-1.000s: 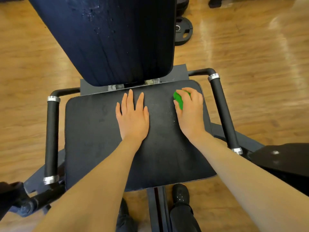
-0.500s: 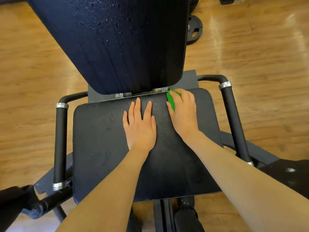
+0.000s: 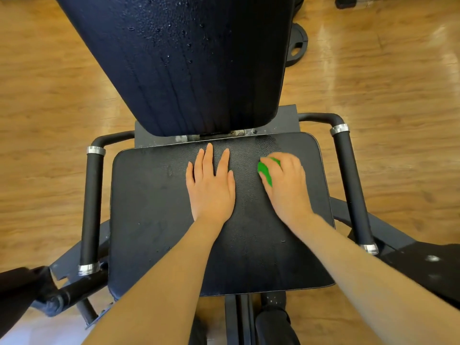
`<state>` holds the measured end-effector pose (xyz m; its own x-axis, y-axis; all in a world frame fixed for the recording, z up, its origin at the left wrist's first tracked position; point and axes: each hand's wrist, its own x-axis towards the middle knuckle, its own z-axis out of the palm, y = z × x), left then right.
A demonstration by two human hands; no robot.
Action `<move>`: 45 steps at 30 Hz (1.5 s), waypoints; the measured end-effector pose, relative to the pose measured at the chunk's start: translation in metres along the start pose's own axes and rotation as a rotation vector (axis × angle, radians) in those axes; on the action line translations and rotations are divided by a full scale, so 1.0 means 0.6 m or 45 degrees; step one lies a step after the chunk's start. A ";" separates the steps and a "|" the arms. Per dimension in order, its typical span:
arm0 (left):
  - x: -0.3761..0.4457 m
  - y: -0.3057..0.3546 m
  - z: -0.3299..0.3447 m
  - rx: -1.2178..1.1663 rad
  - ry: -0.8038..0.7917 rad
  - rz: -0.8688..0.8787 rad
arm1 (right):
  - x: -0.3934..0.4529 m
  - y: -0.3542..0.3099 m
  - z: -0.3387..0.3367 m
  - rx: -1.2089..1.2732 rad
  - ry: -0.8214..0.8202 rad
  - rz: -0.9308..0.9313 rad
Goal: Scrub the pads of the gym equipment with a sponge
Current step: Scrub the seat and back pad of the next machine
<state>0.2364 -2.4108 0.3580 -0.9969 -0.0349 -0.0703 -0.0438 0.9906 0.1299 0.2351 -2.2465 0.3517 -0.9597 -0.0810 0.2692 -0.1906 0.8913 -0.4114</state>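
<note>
Green sponge (image 3: pixel 265 173) mostly hidden under the curled fingers of the right hand (image 3: pixel 286 185), which grips it against the far right part of the black seat pad (image 3: pixel 154 220); hand and sponge slightly motion-blurred. Left hand (image 3: pixel 211 188) lies flat, fingers straight, palm down on the pad centre, holding nothing. Wet back pad (image 3: pixel 199 66) overhangs the seat's far edge; left half and near part of the seat lie bare between the side handles (image 3: pixel 91 210).

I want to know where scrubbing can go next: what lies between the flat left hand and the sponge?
Only bare seat pad separates the left hand from the green sponge, as the head view shows.
</note>
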 end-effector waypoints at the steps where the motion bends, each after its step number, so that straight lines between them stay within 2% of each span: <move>1: 0.000 0.000 0.000 0.001 0.005 0.000 | 0.021 0.006 0.001 -0.023 0.007 -0.008; 7: 0.000 -0.001 0.006 0.009 0.028 0.000 | 0.095 0.026 0.009 -0.088 -0.019 0.133; 11: 0.000 -0.001 0.003 0.007 0.021 0.001 | 0.050 0.008 0.003 -0.053 0.048 0.192; 19: 0.001 -0.001 -0.002 -0.003 -0.013 -0.011 | -0.053 -0.014 -0.019 0.016 0.010 0.235; 32: 0.000 -0.002 0.002 0.009 0.002 -0.003 | 0.072 0.031 -0.007 0.049 0.064 0.298; 45: 0.000 -0.002 -0.001 -0.012 -0.012 -0.004 | -0.058 0.001 -0.035 0.086 0.063 0.322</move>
<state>0.2361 -2.4122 0.3586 -0.9961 -0.0364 -0.0799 -0.0473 0.9892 0.1387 0.2727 -2.2337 0.3605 -0.9675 0.1642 0.1923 0.0391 0.8485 -0.5277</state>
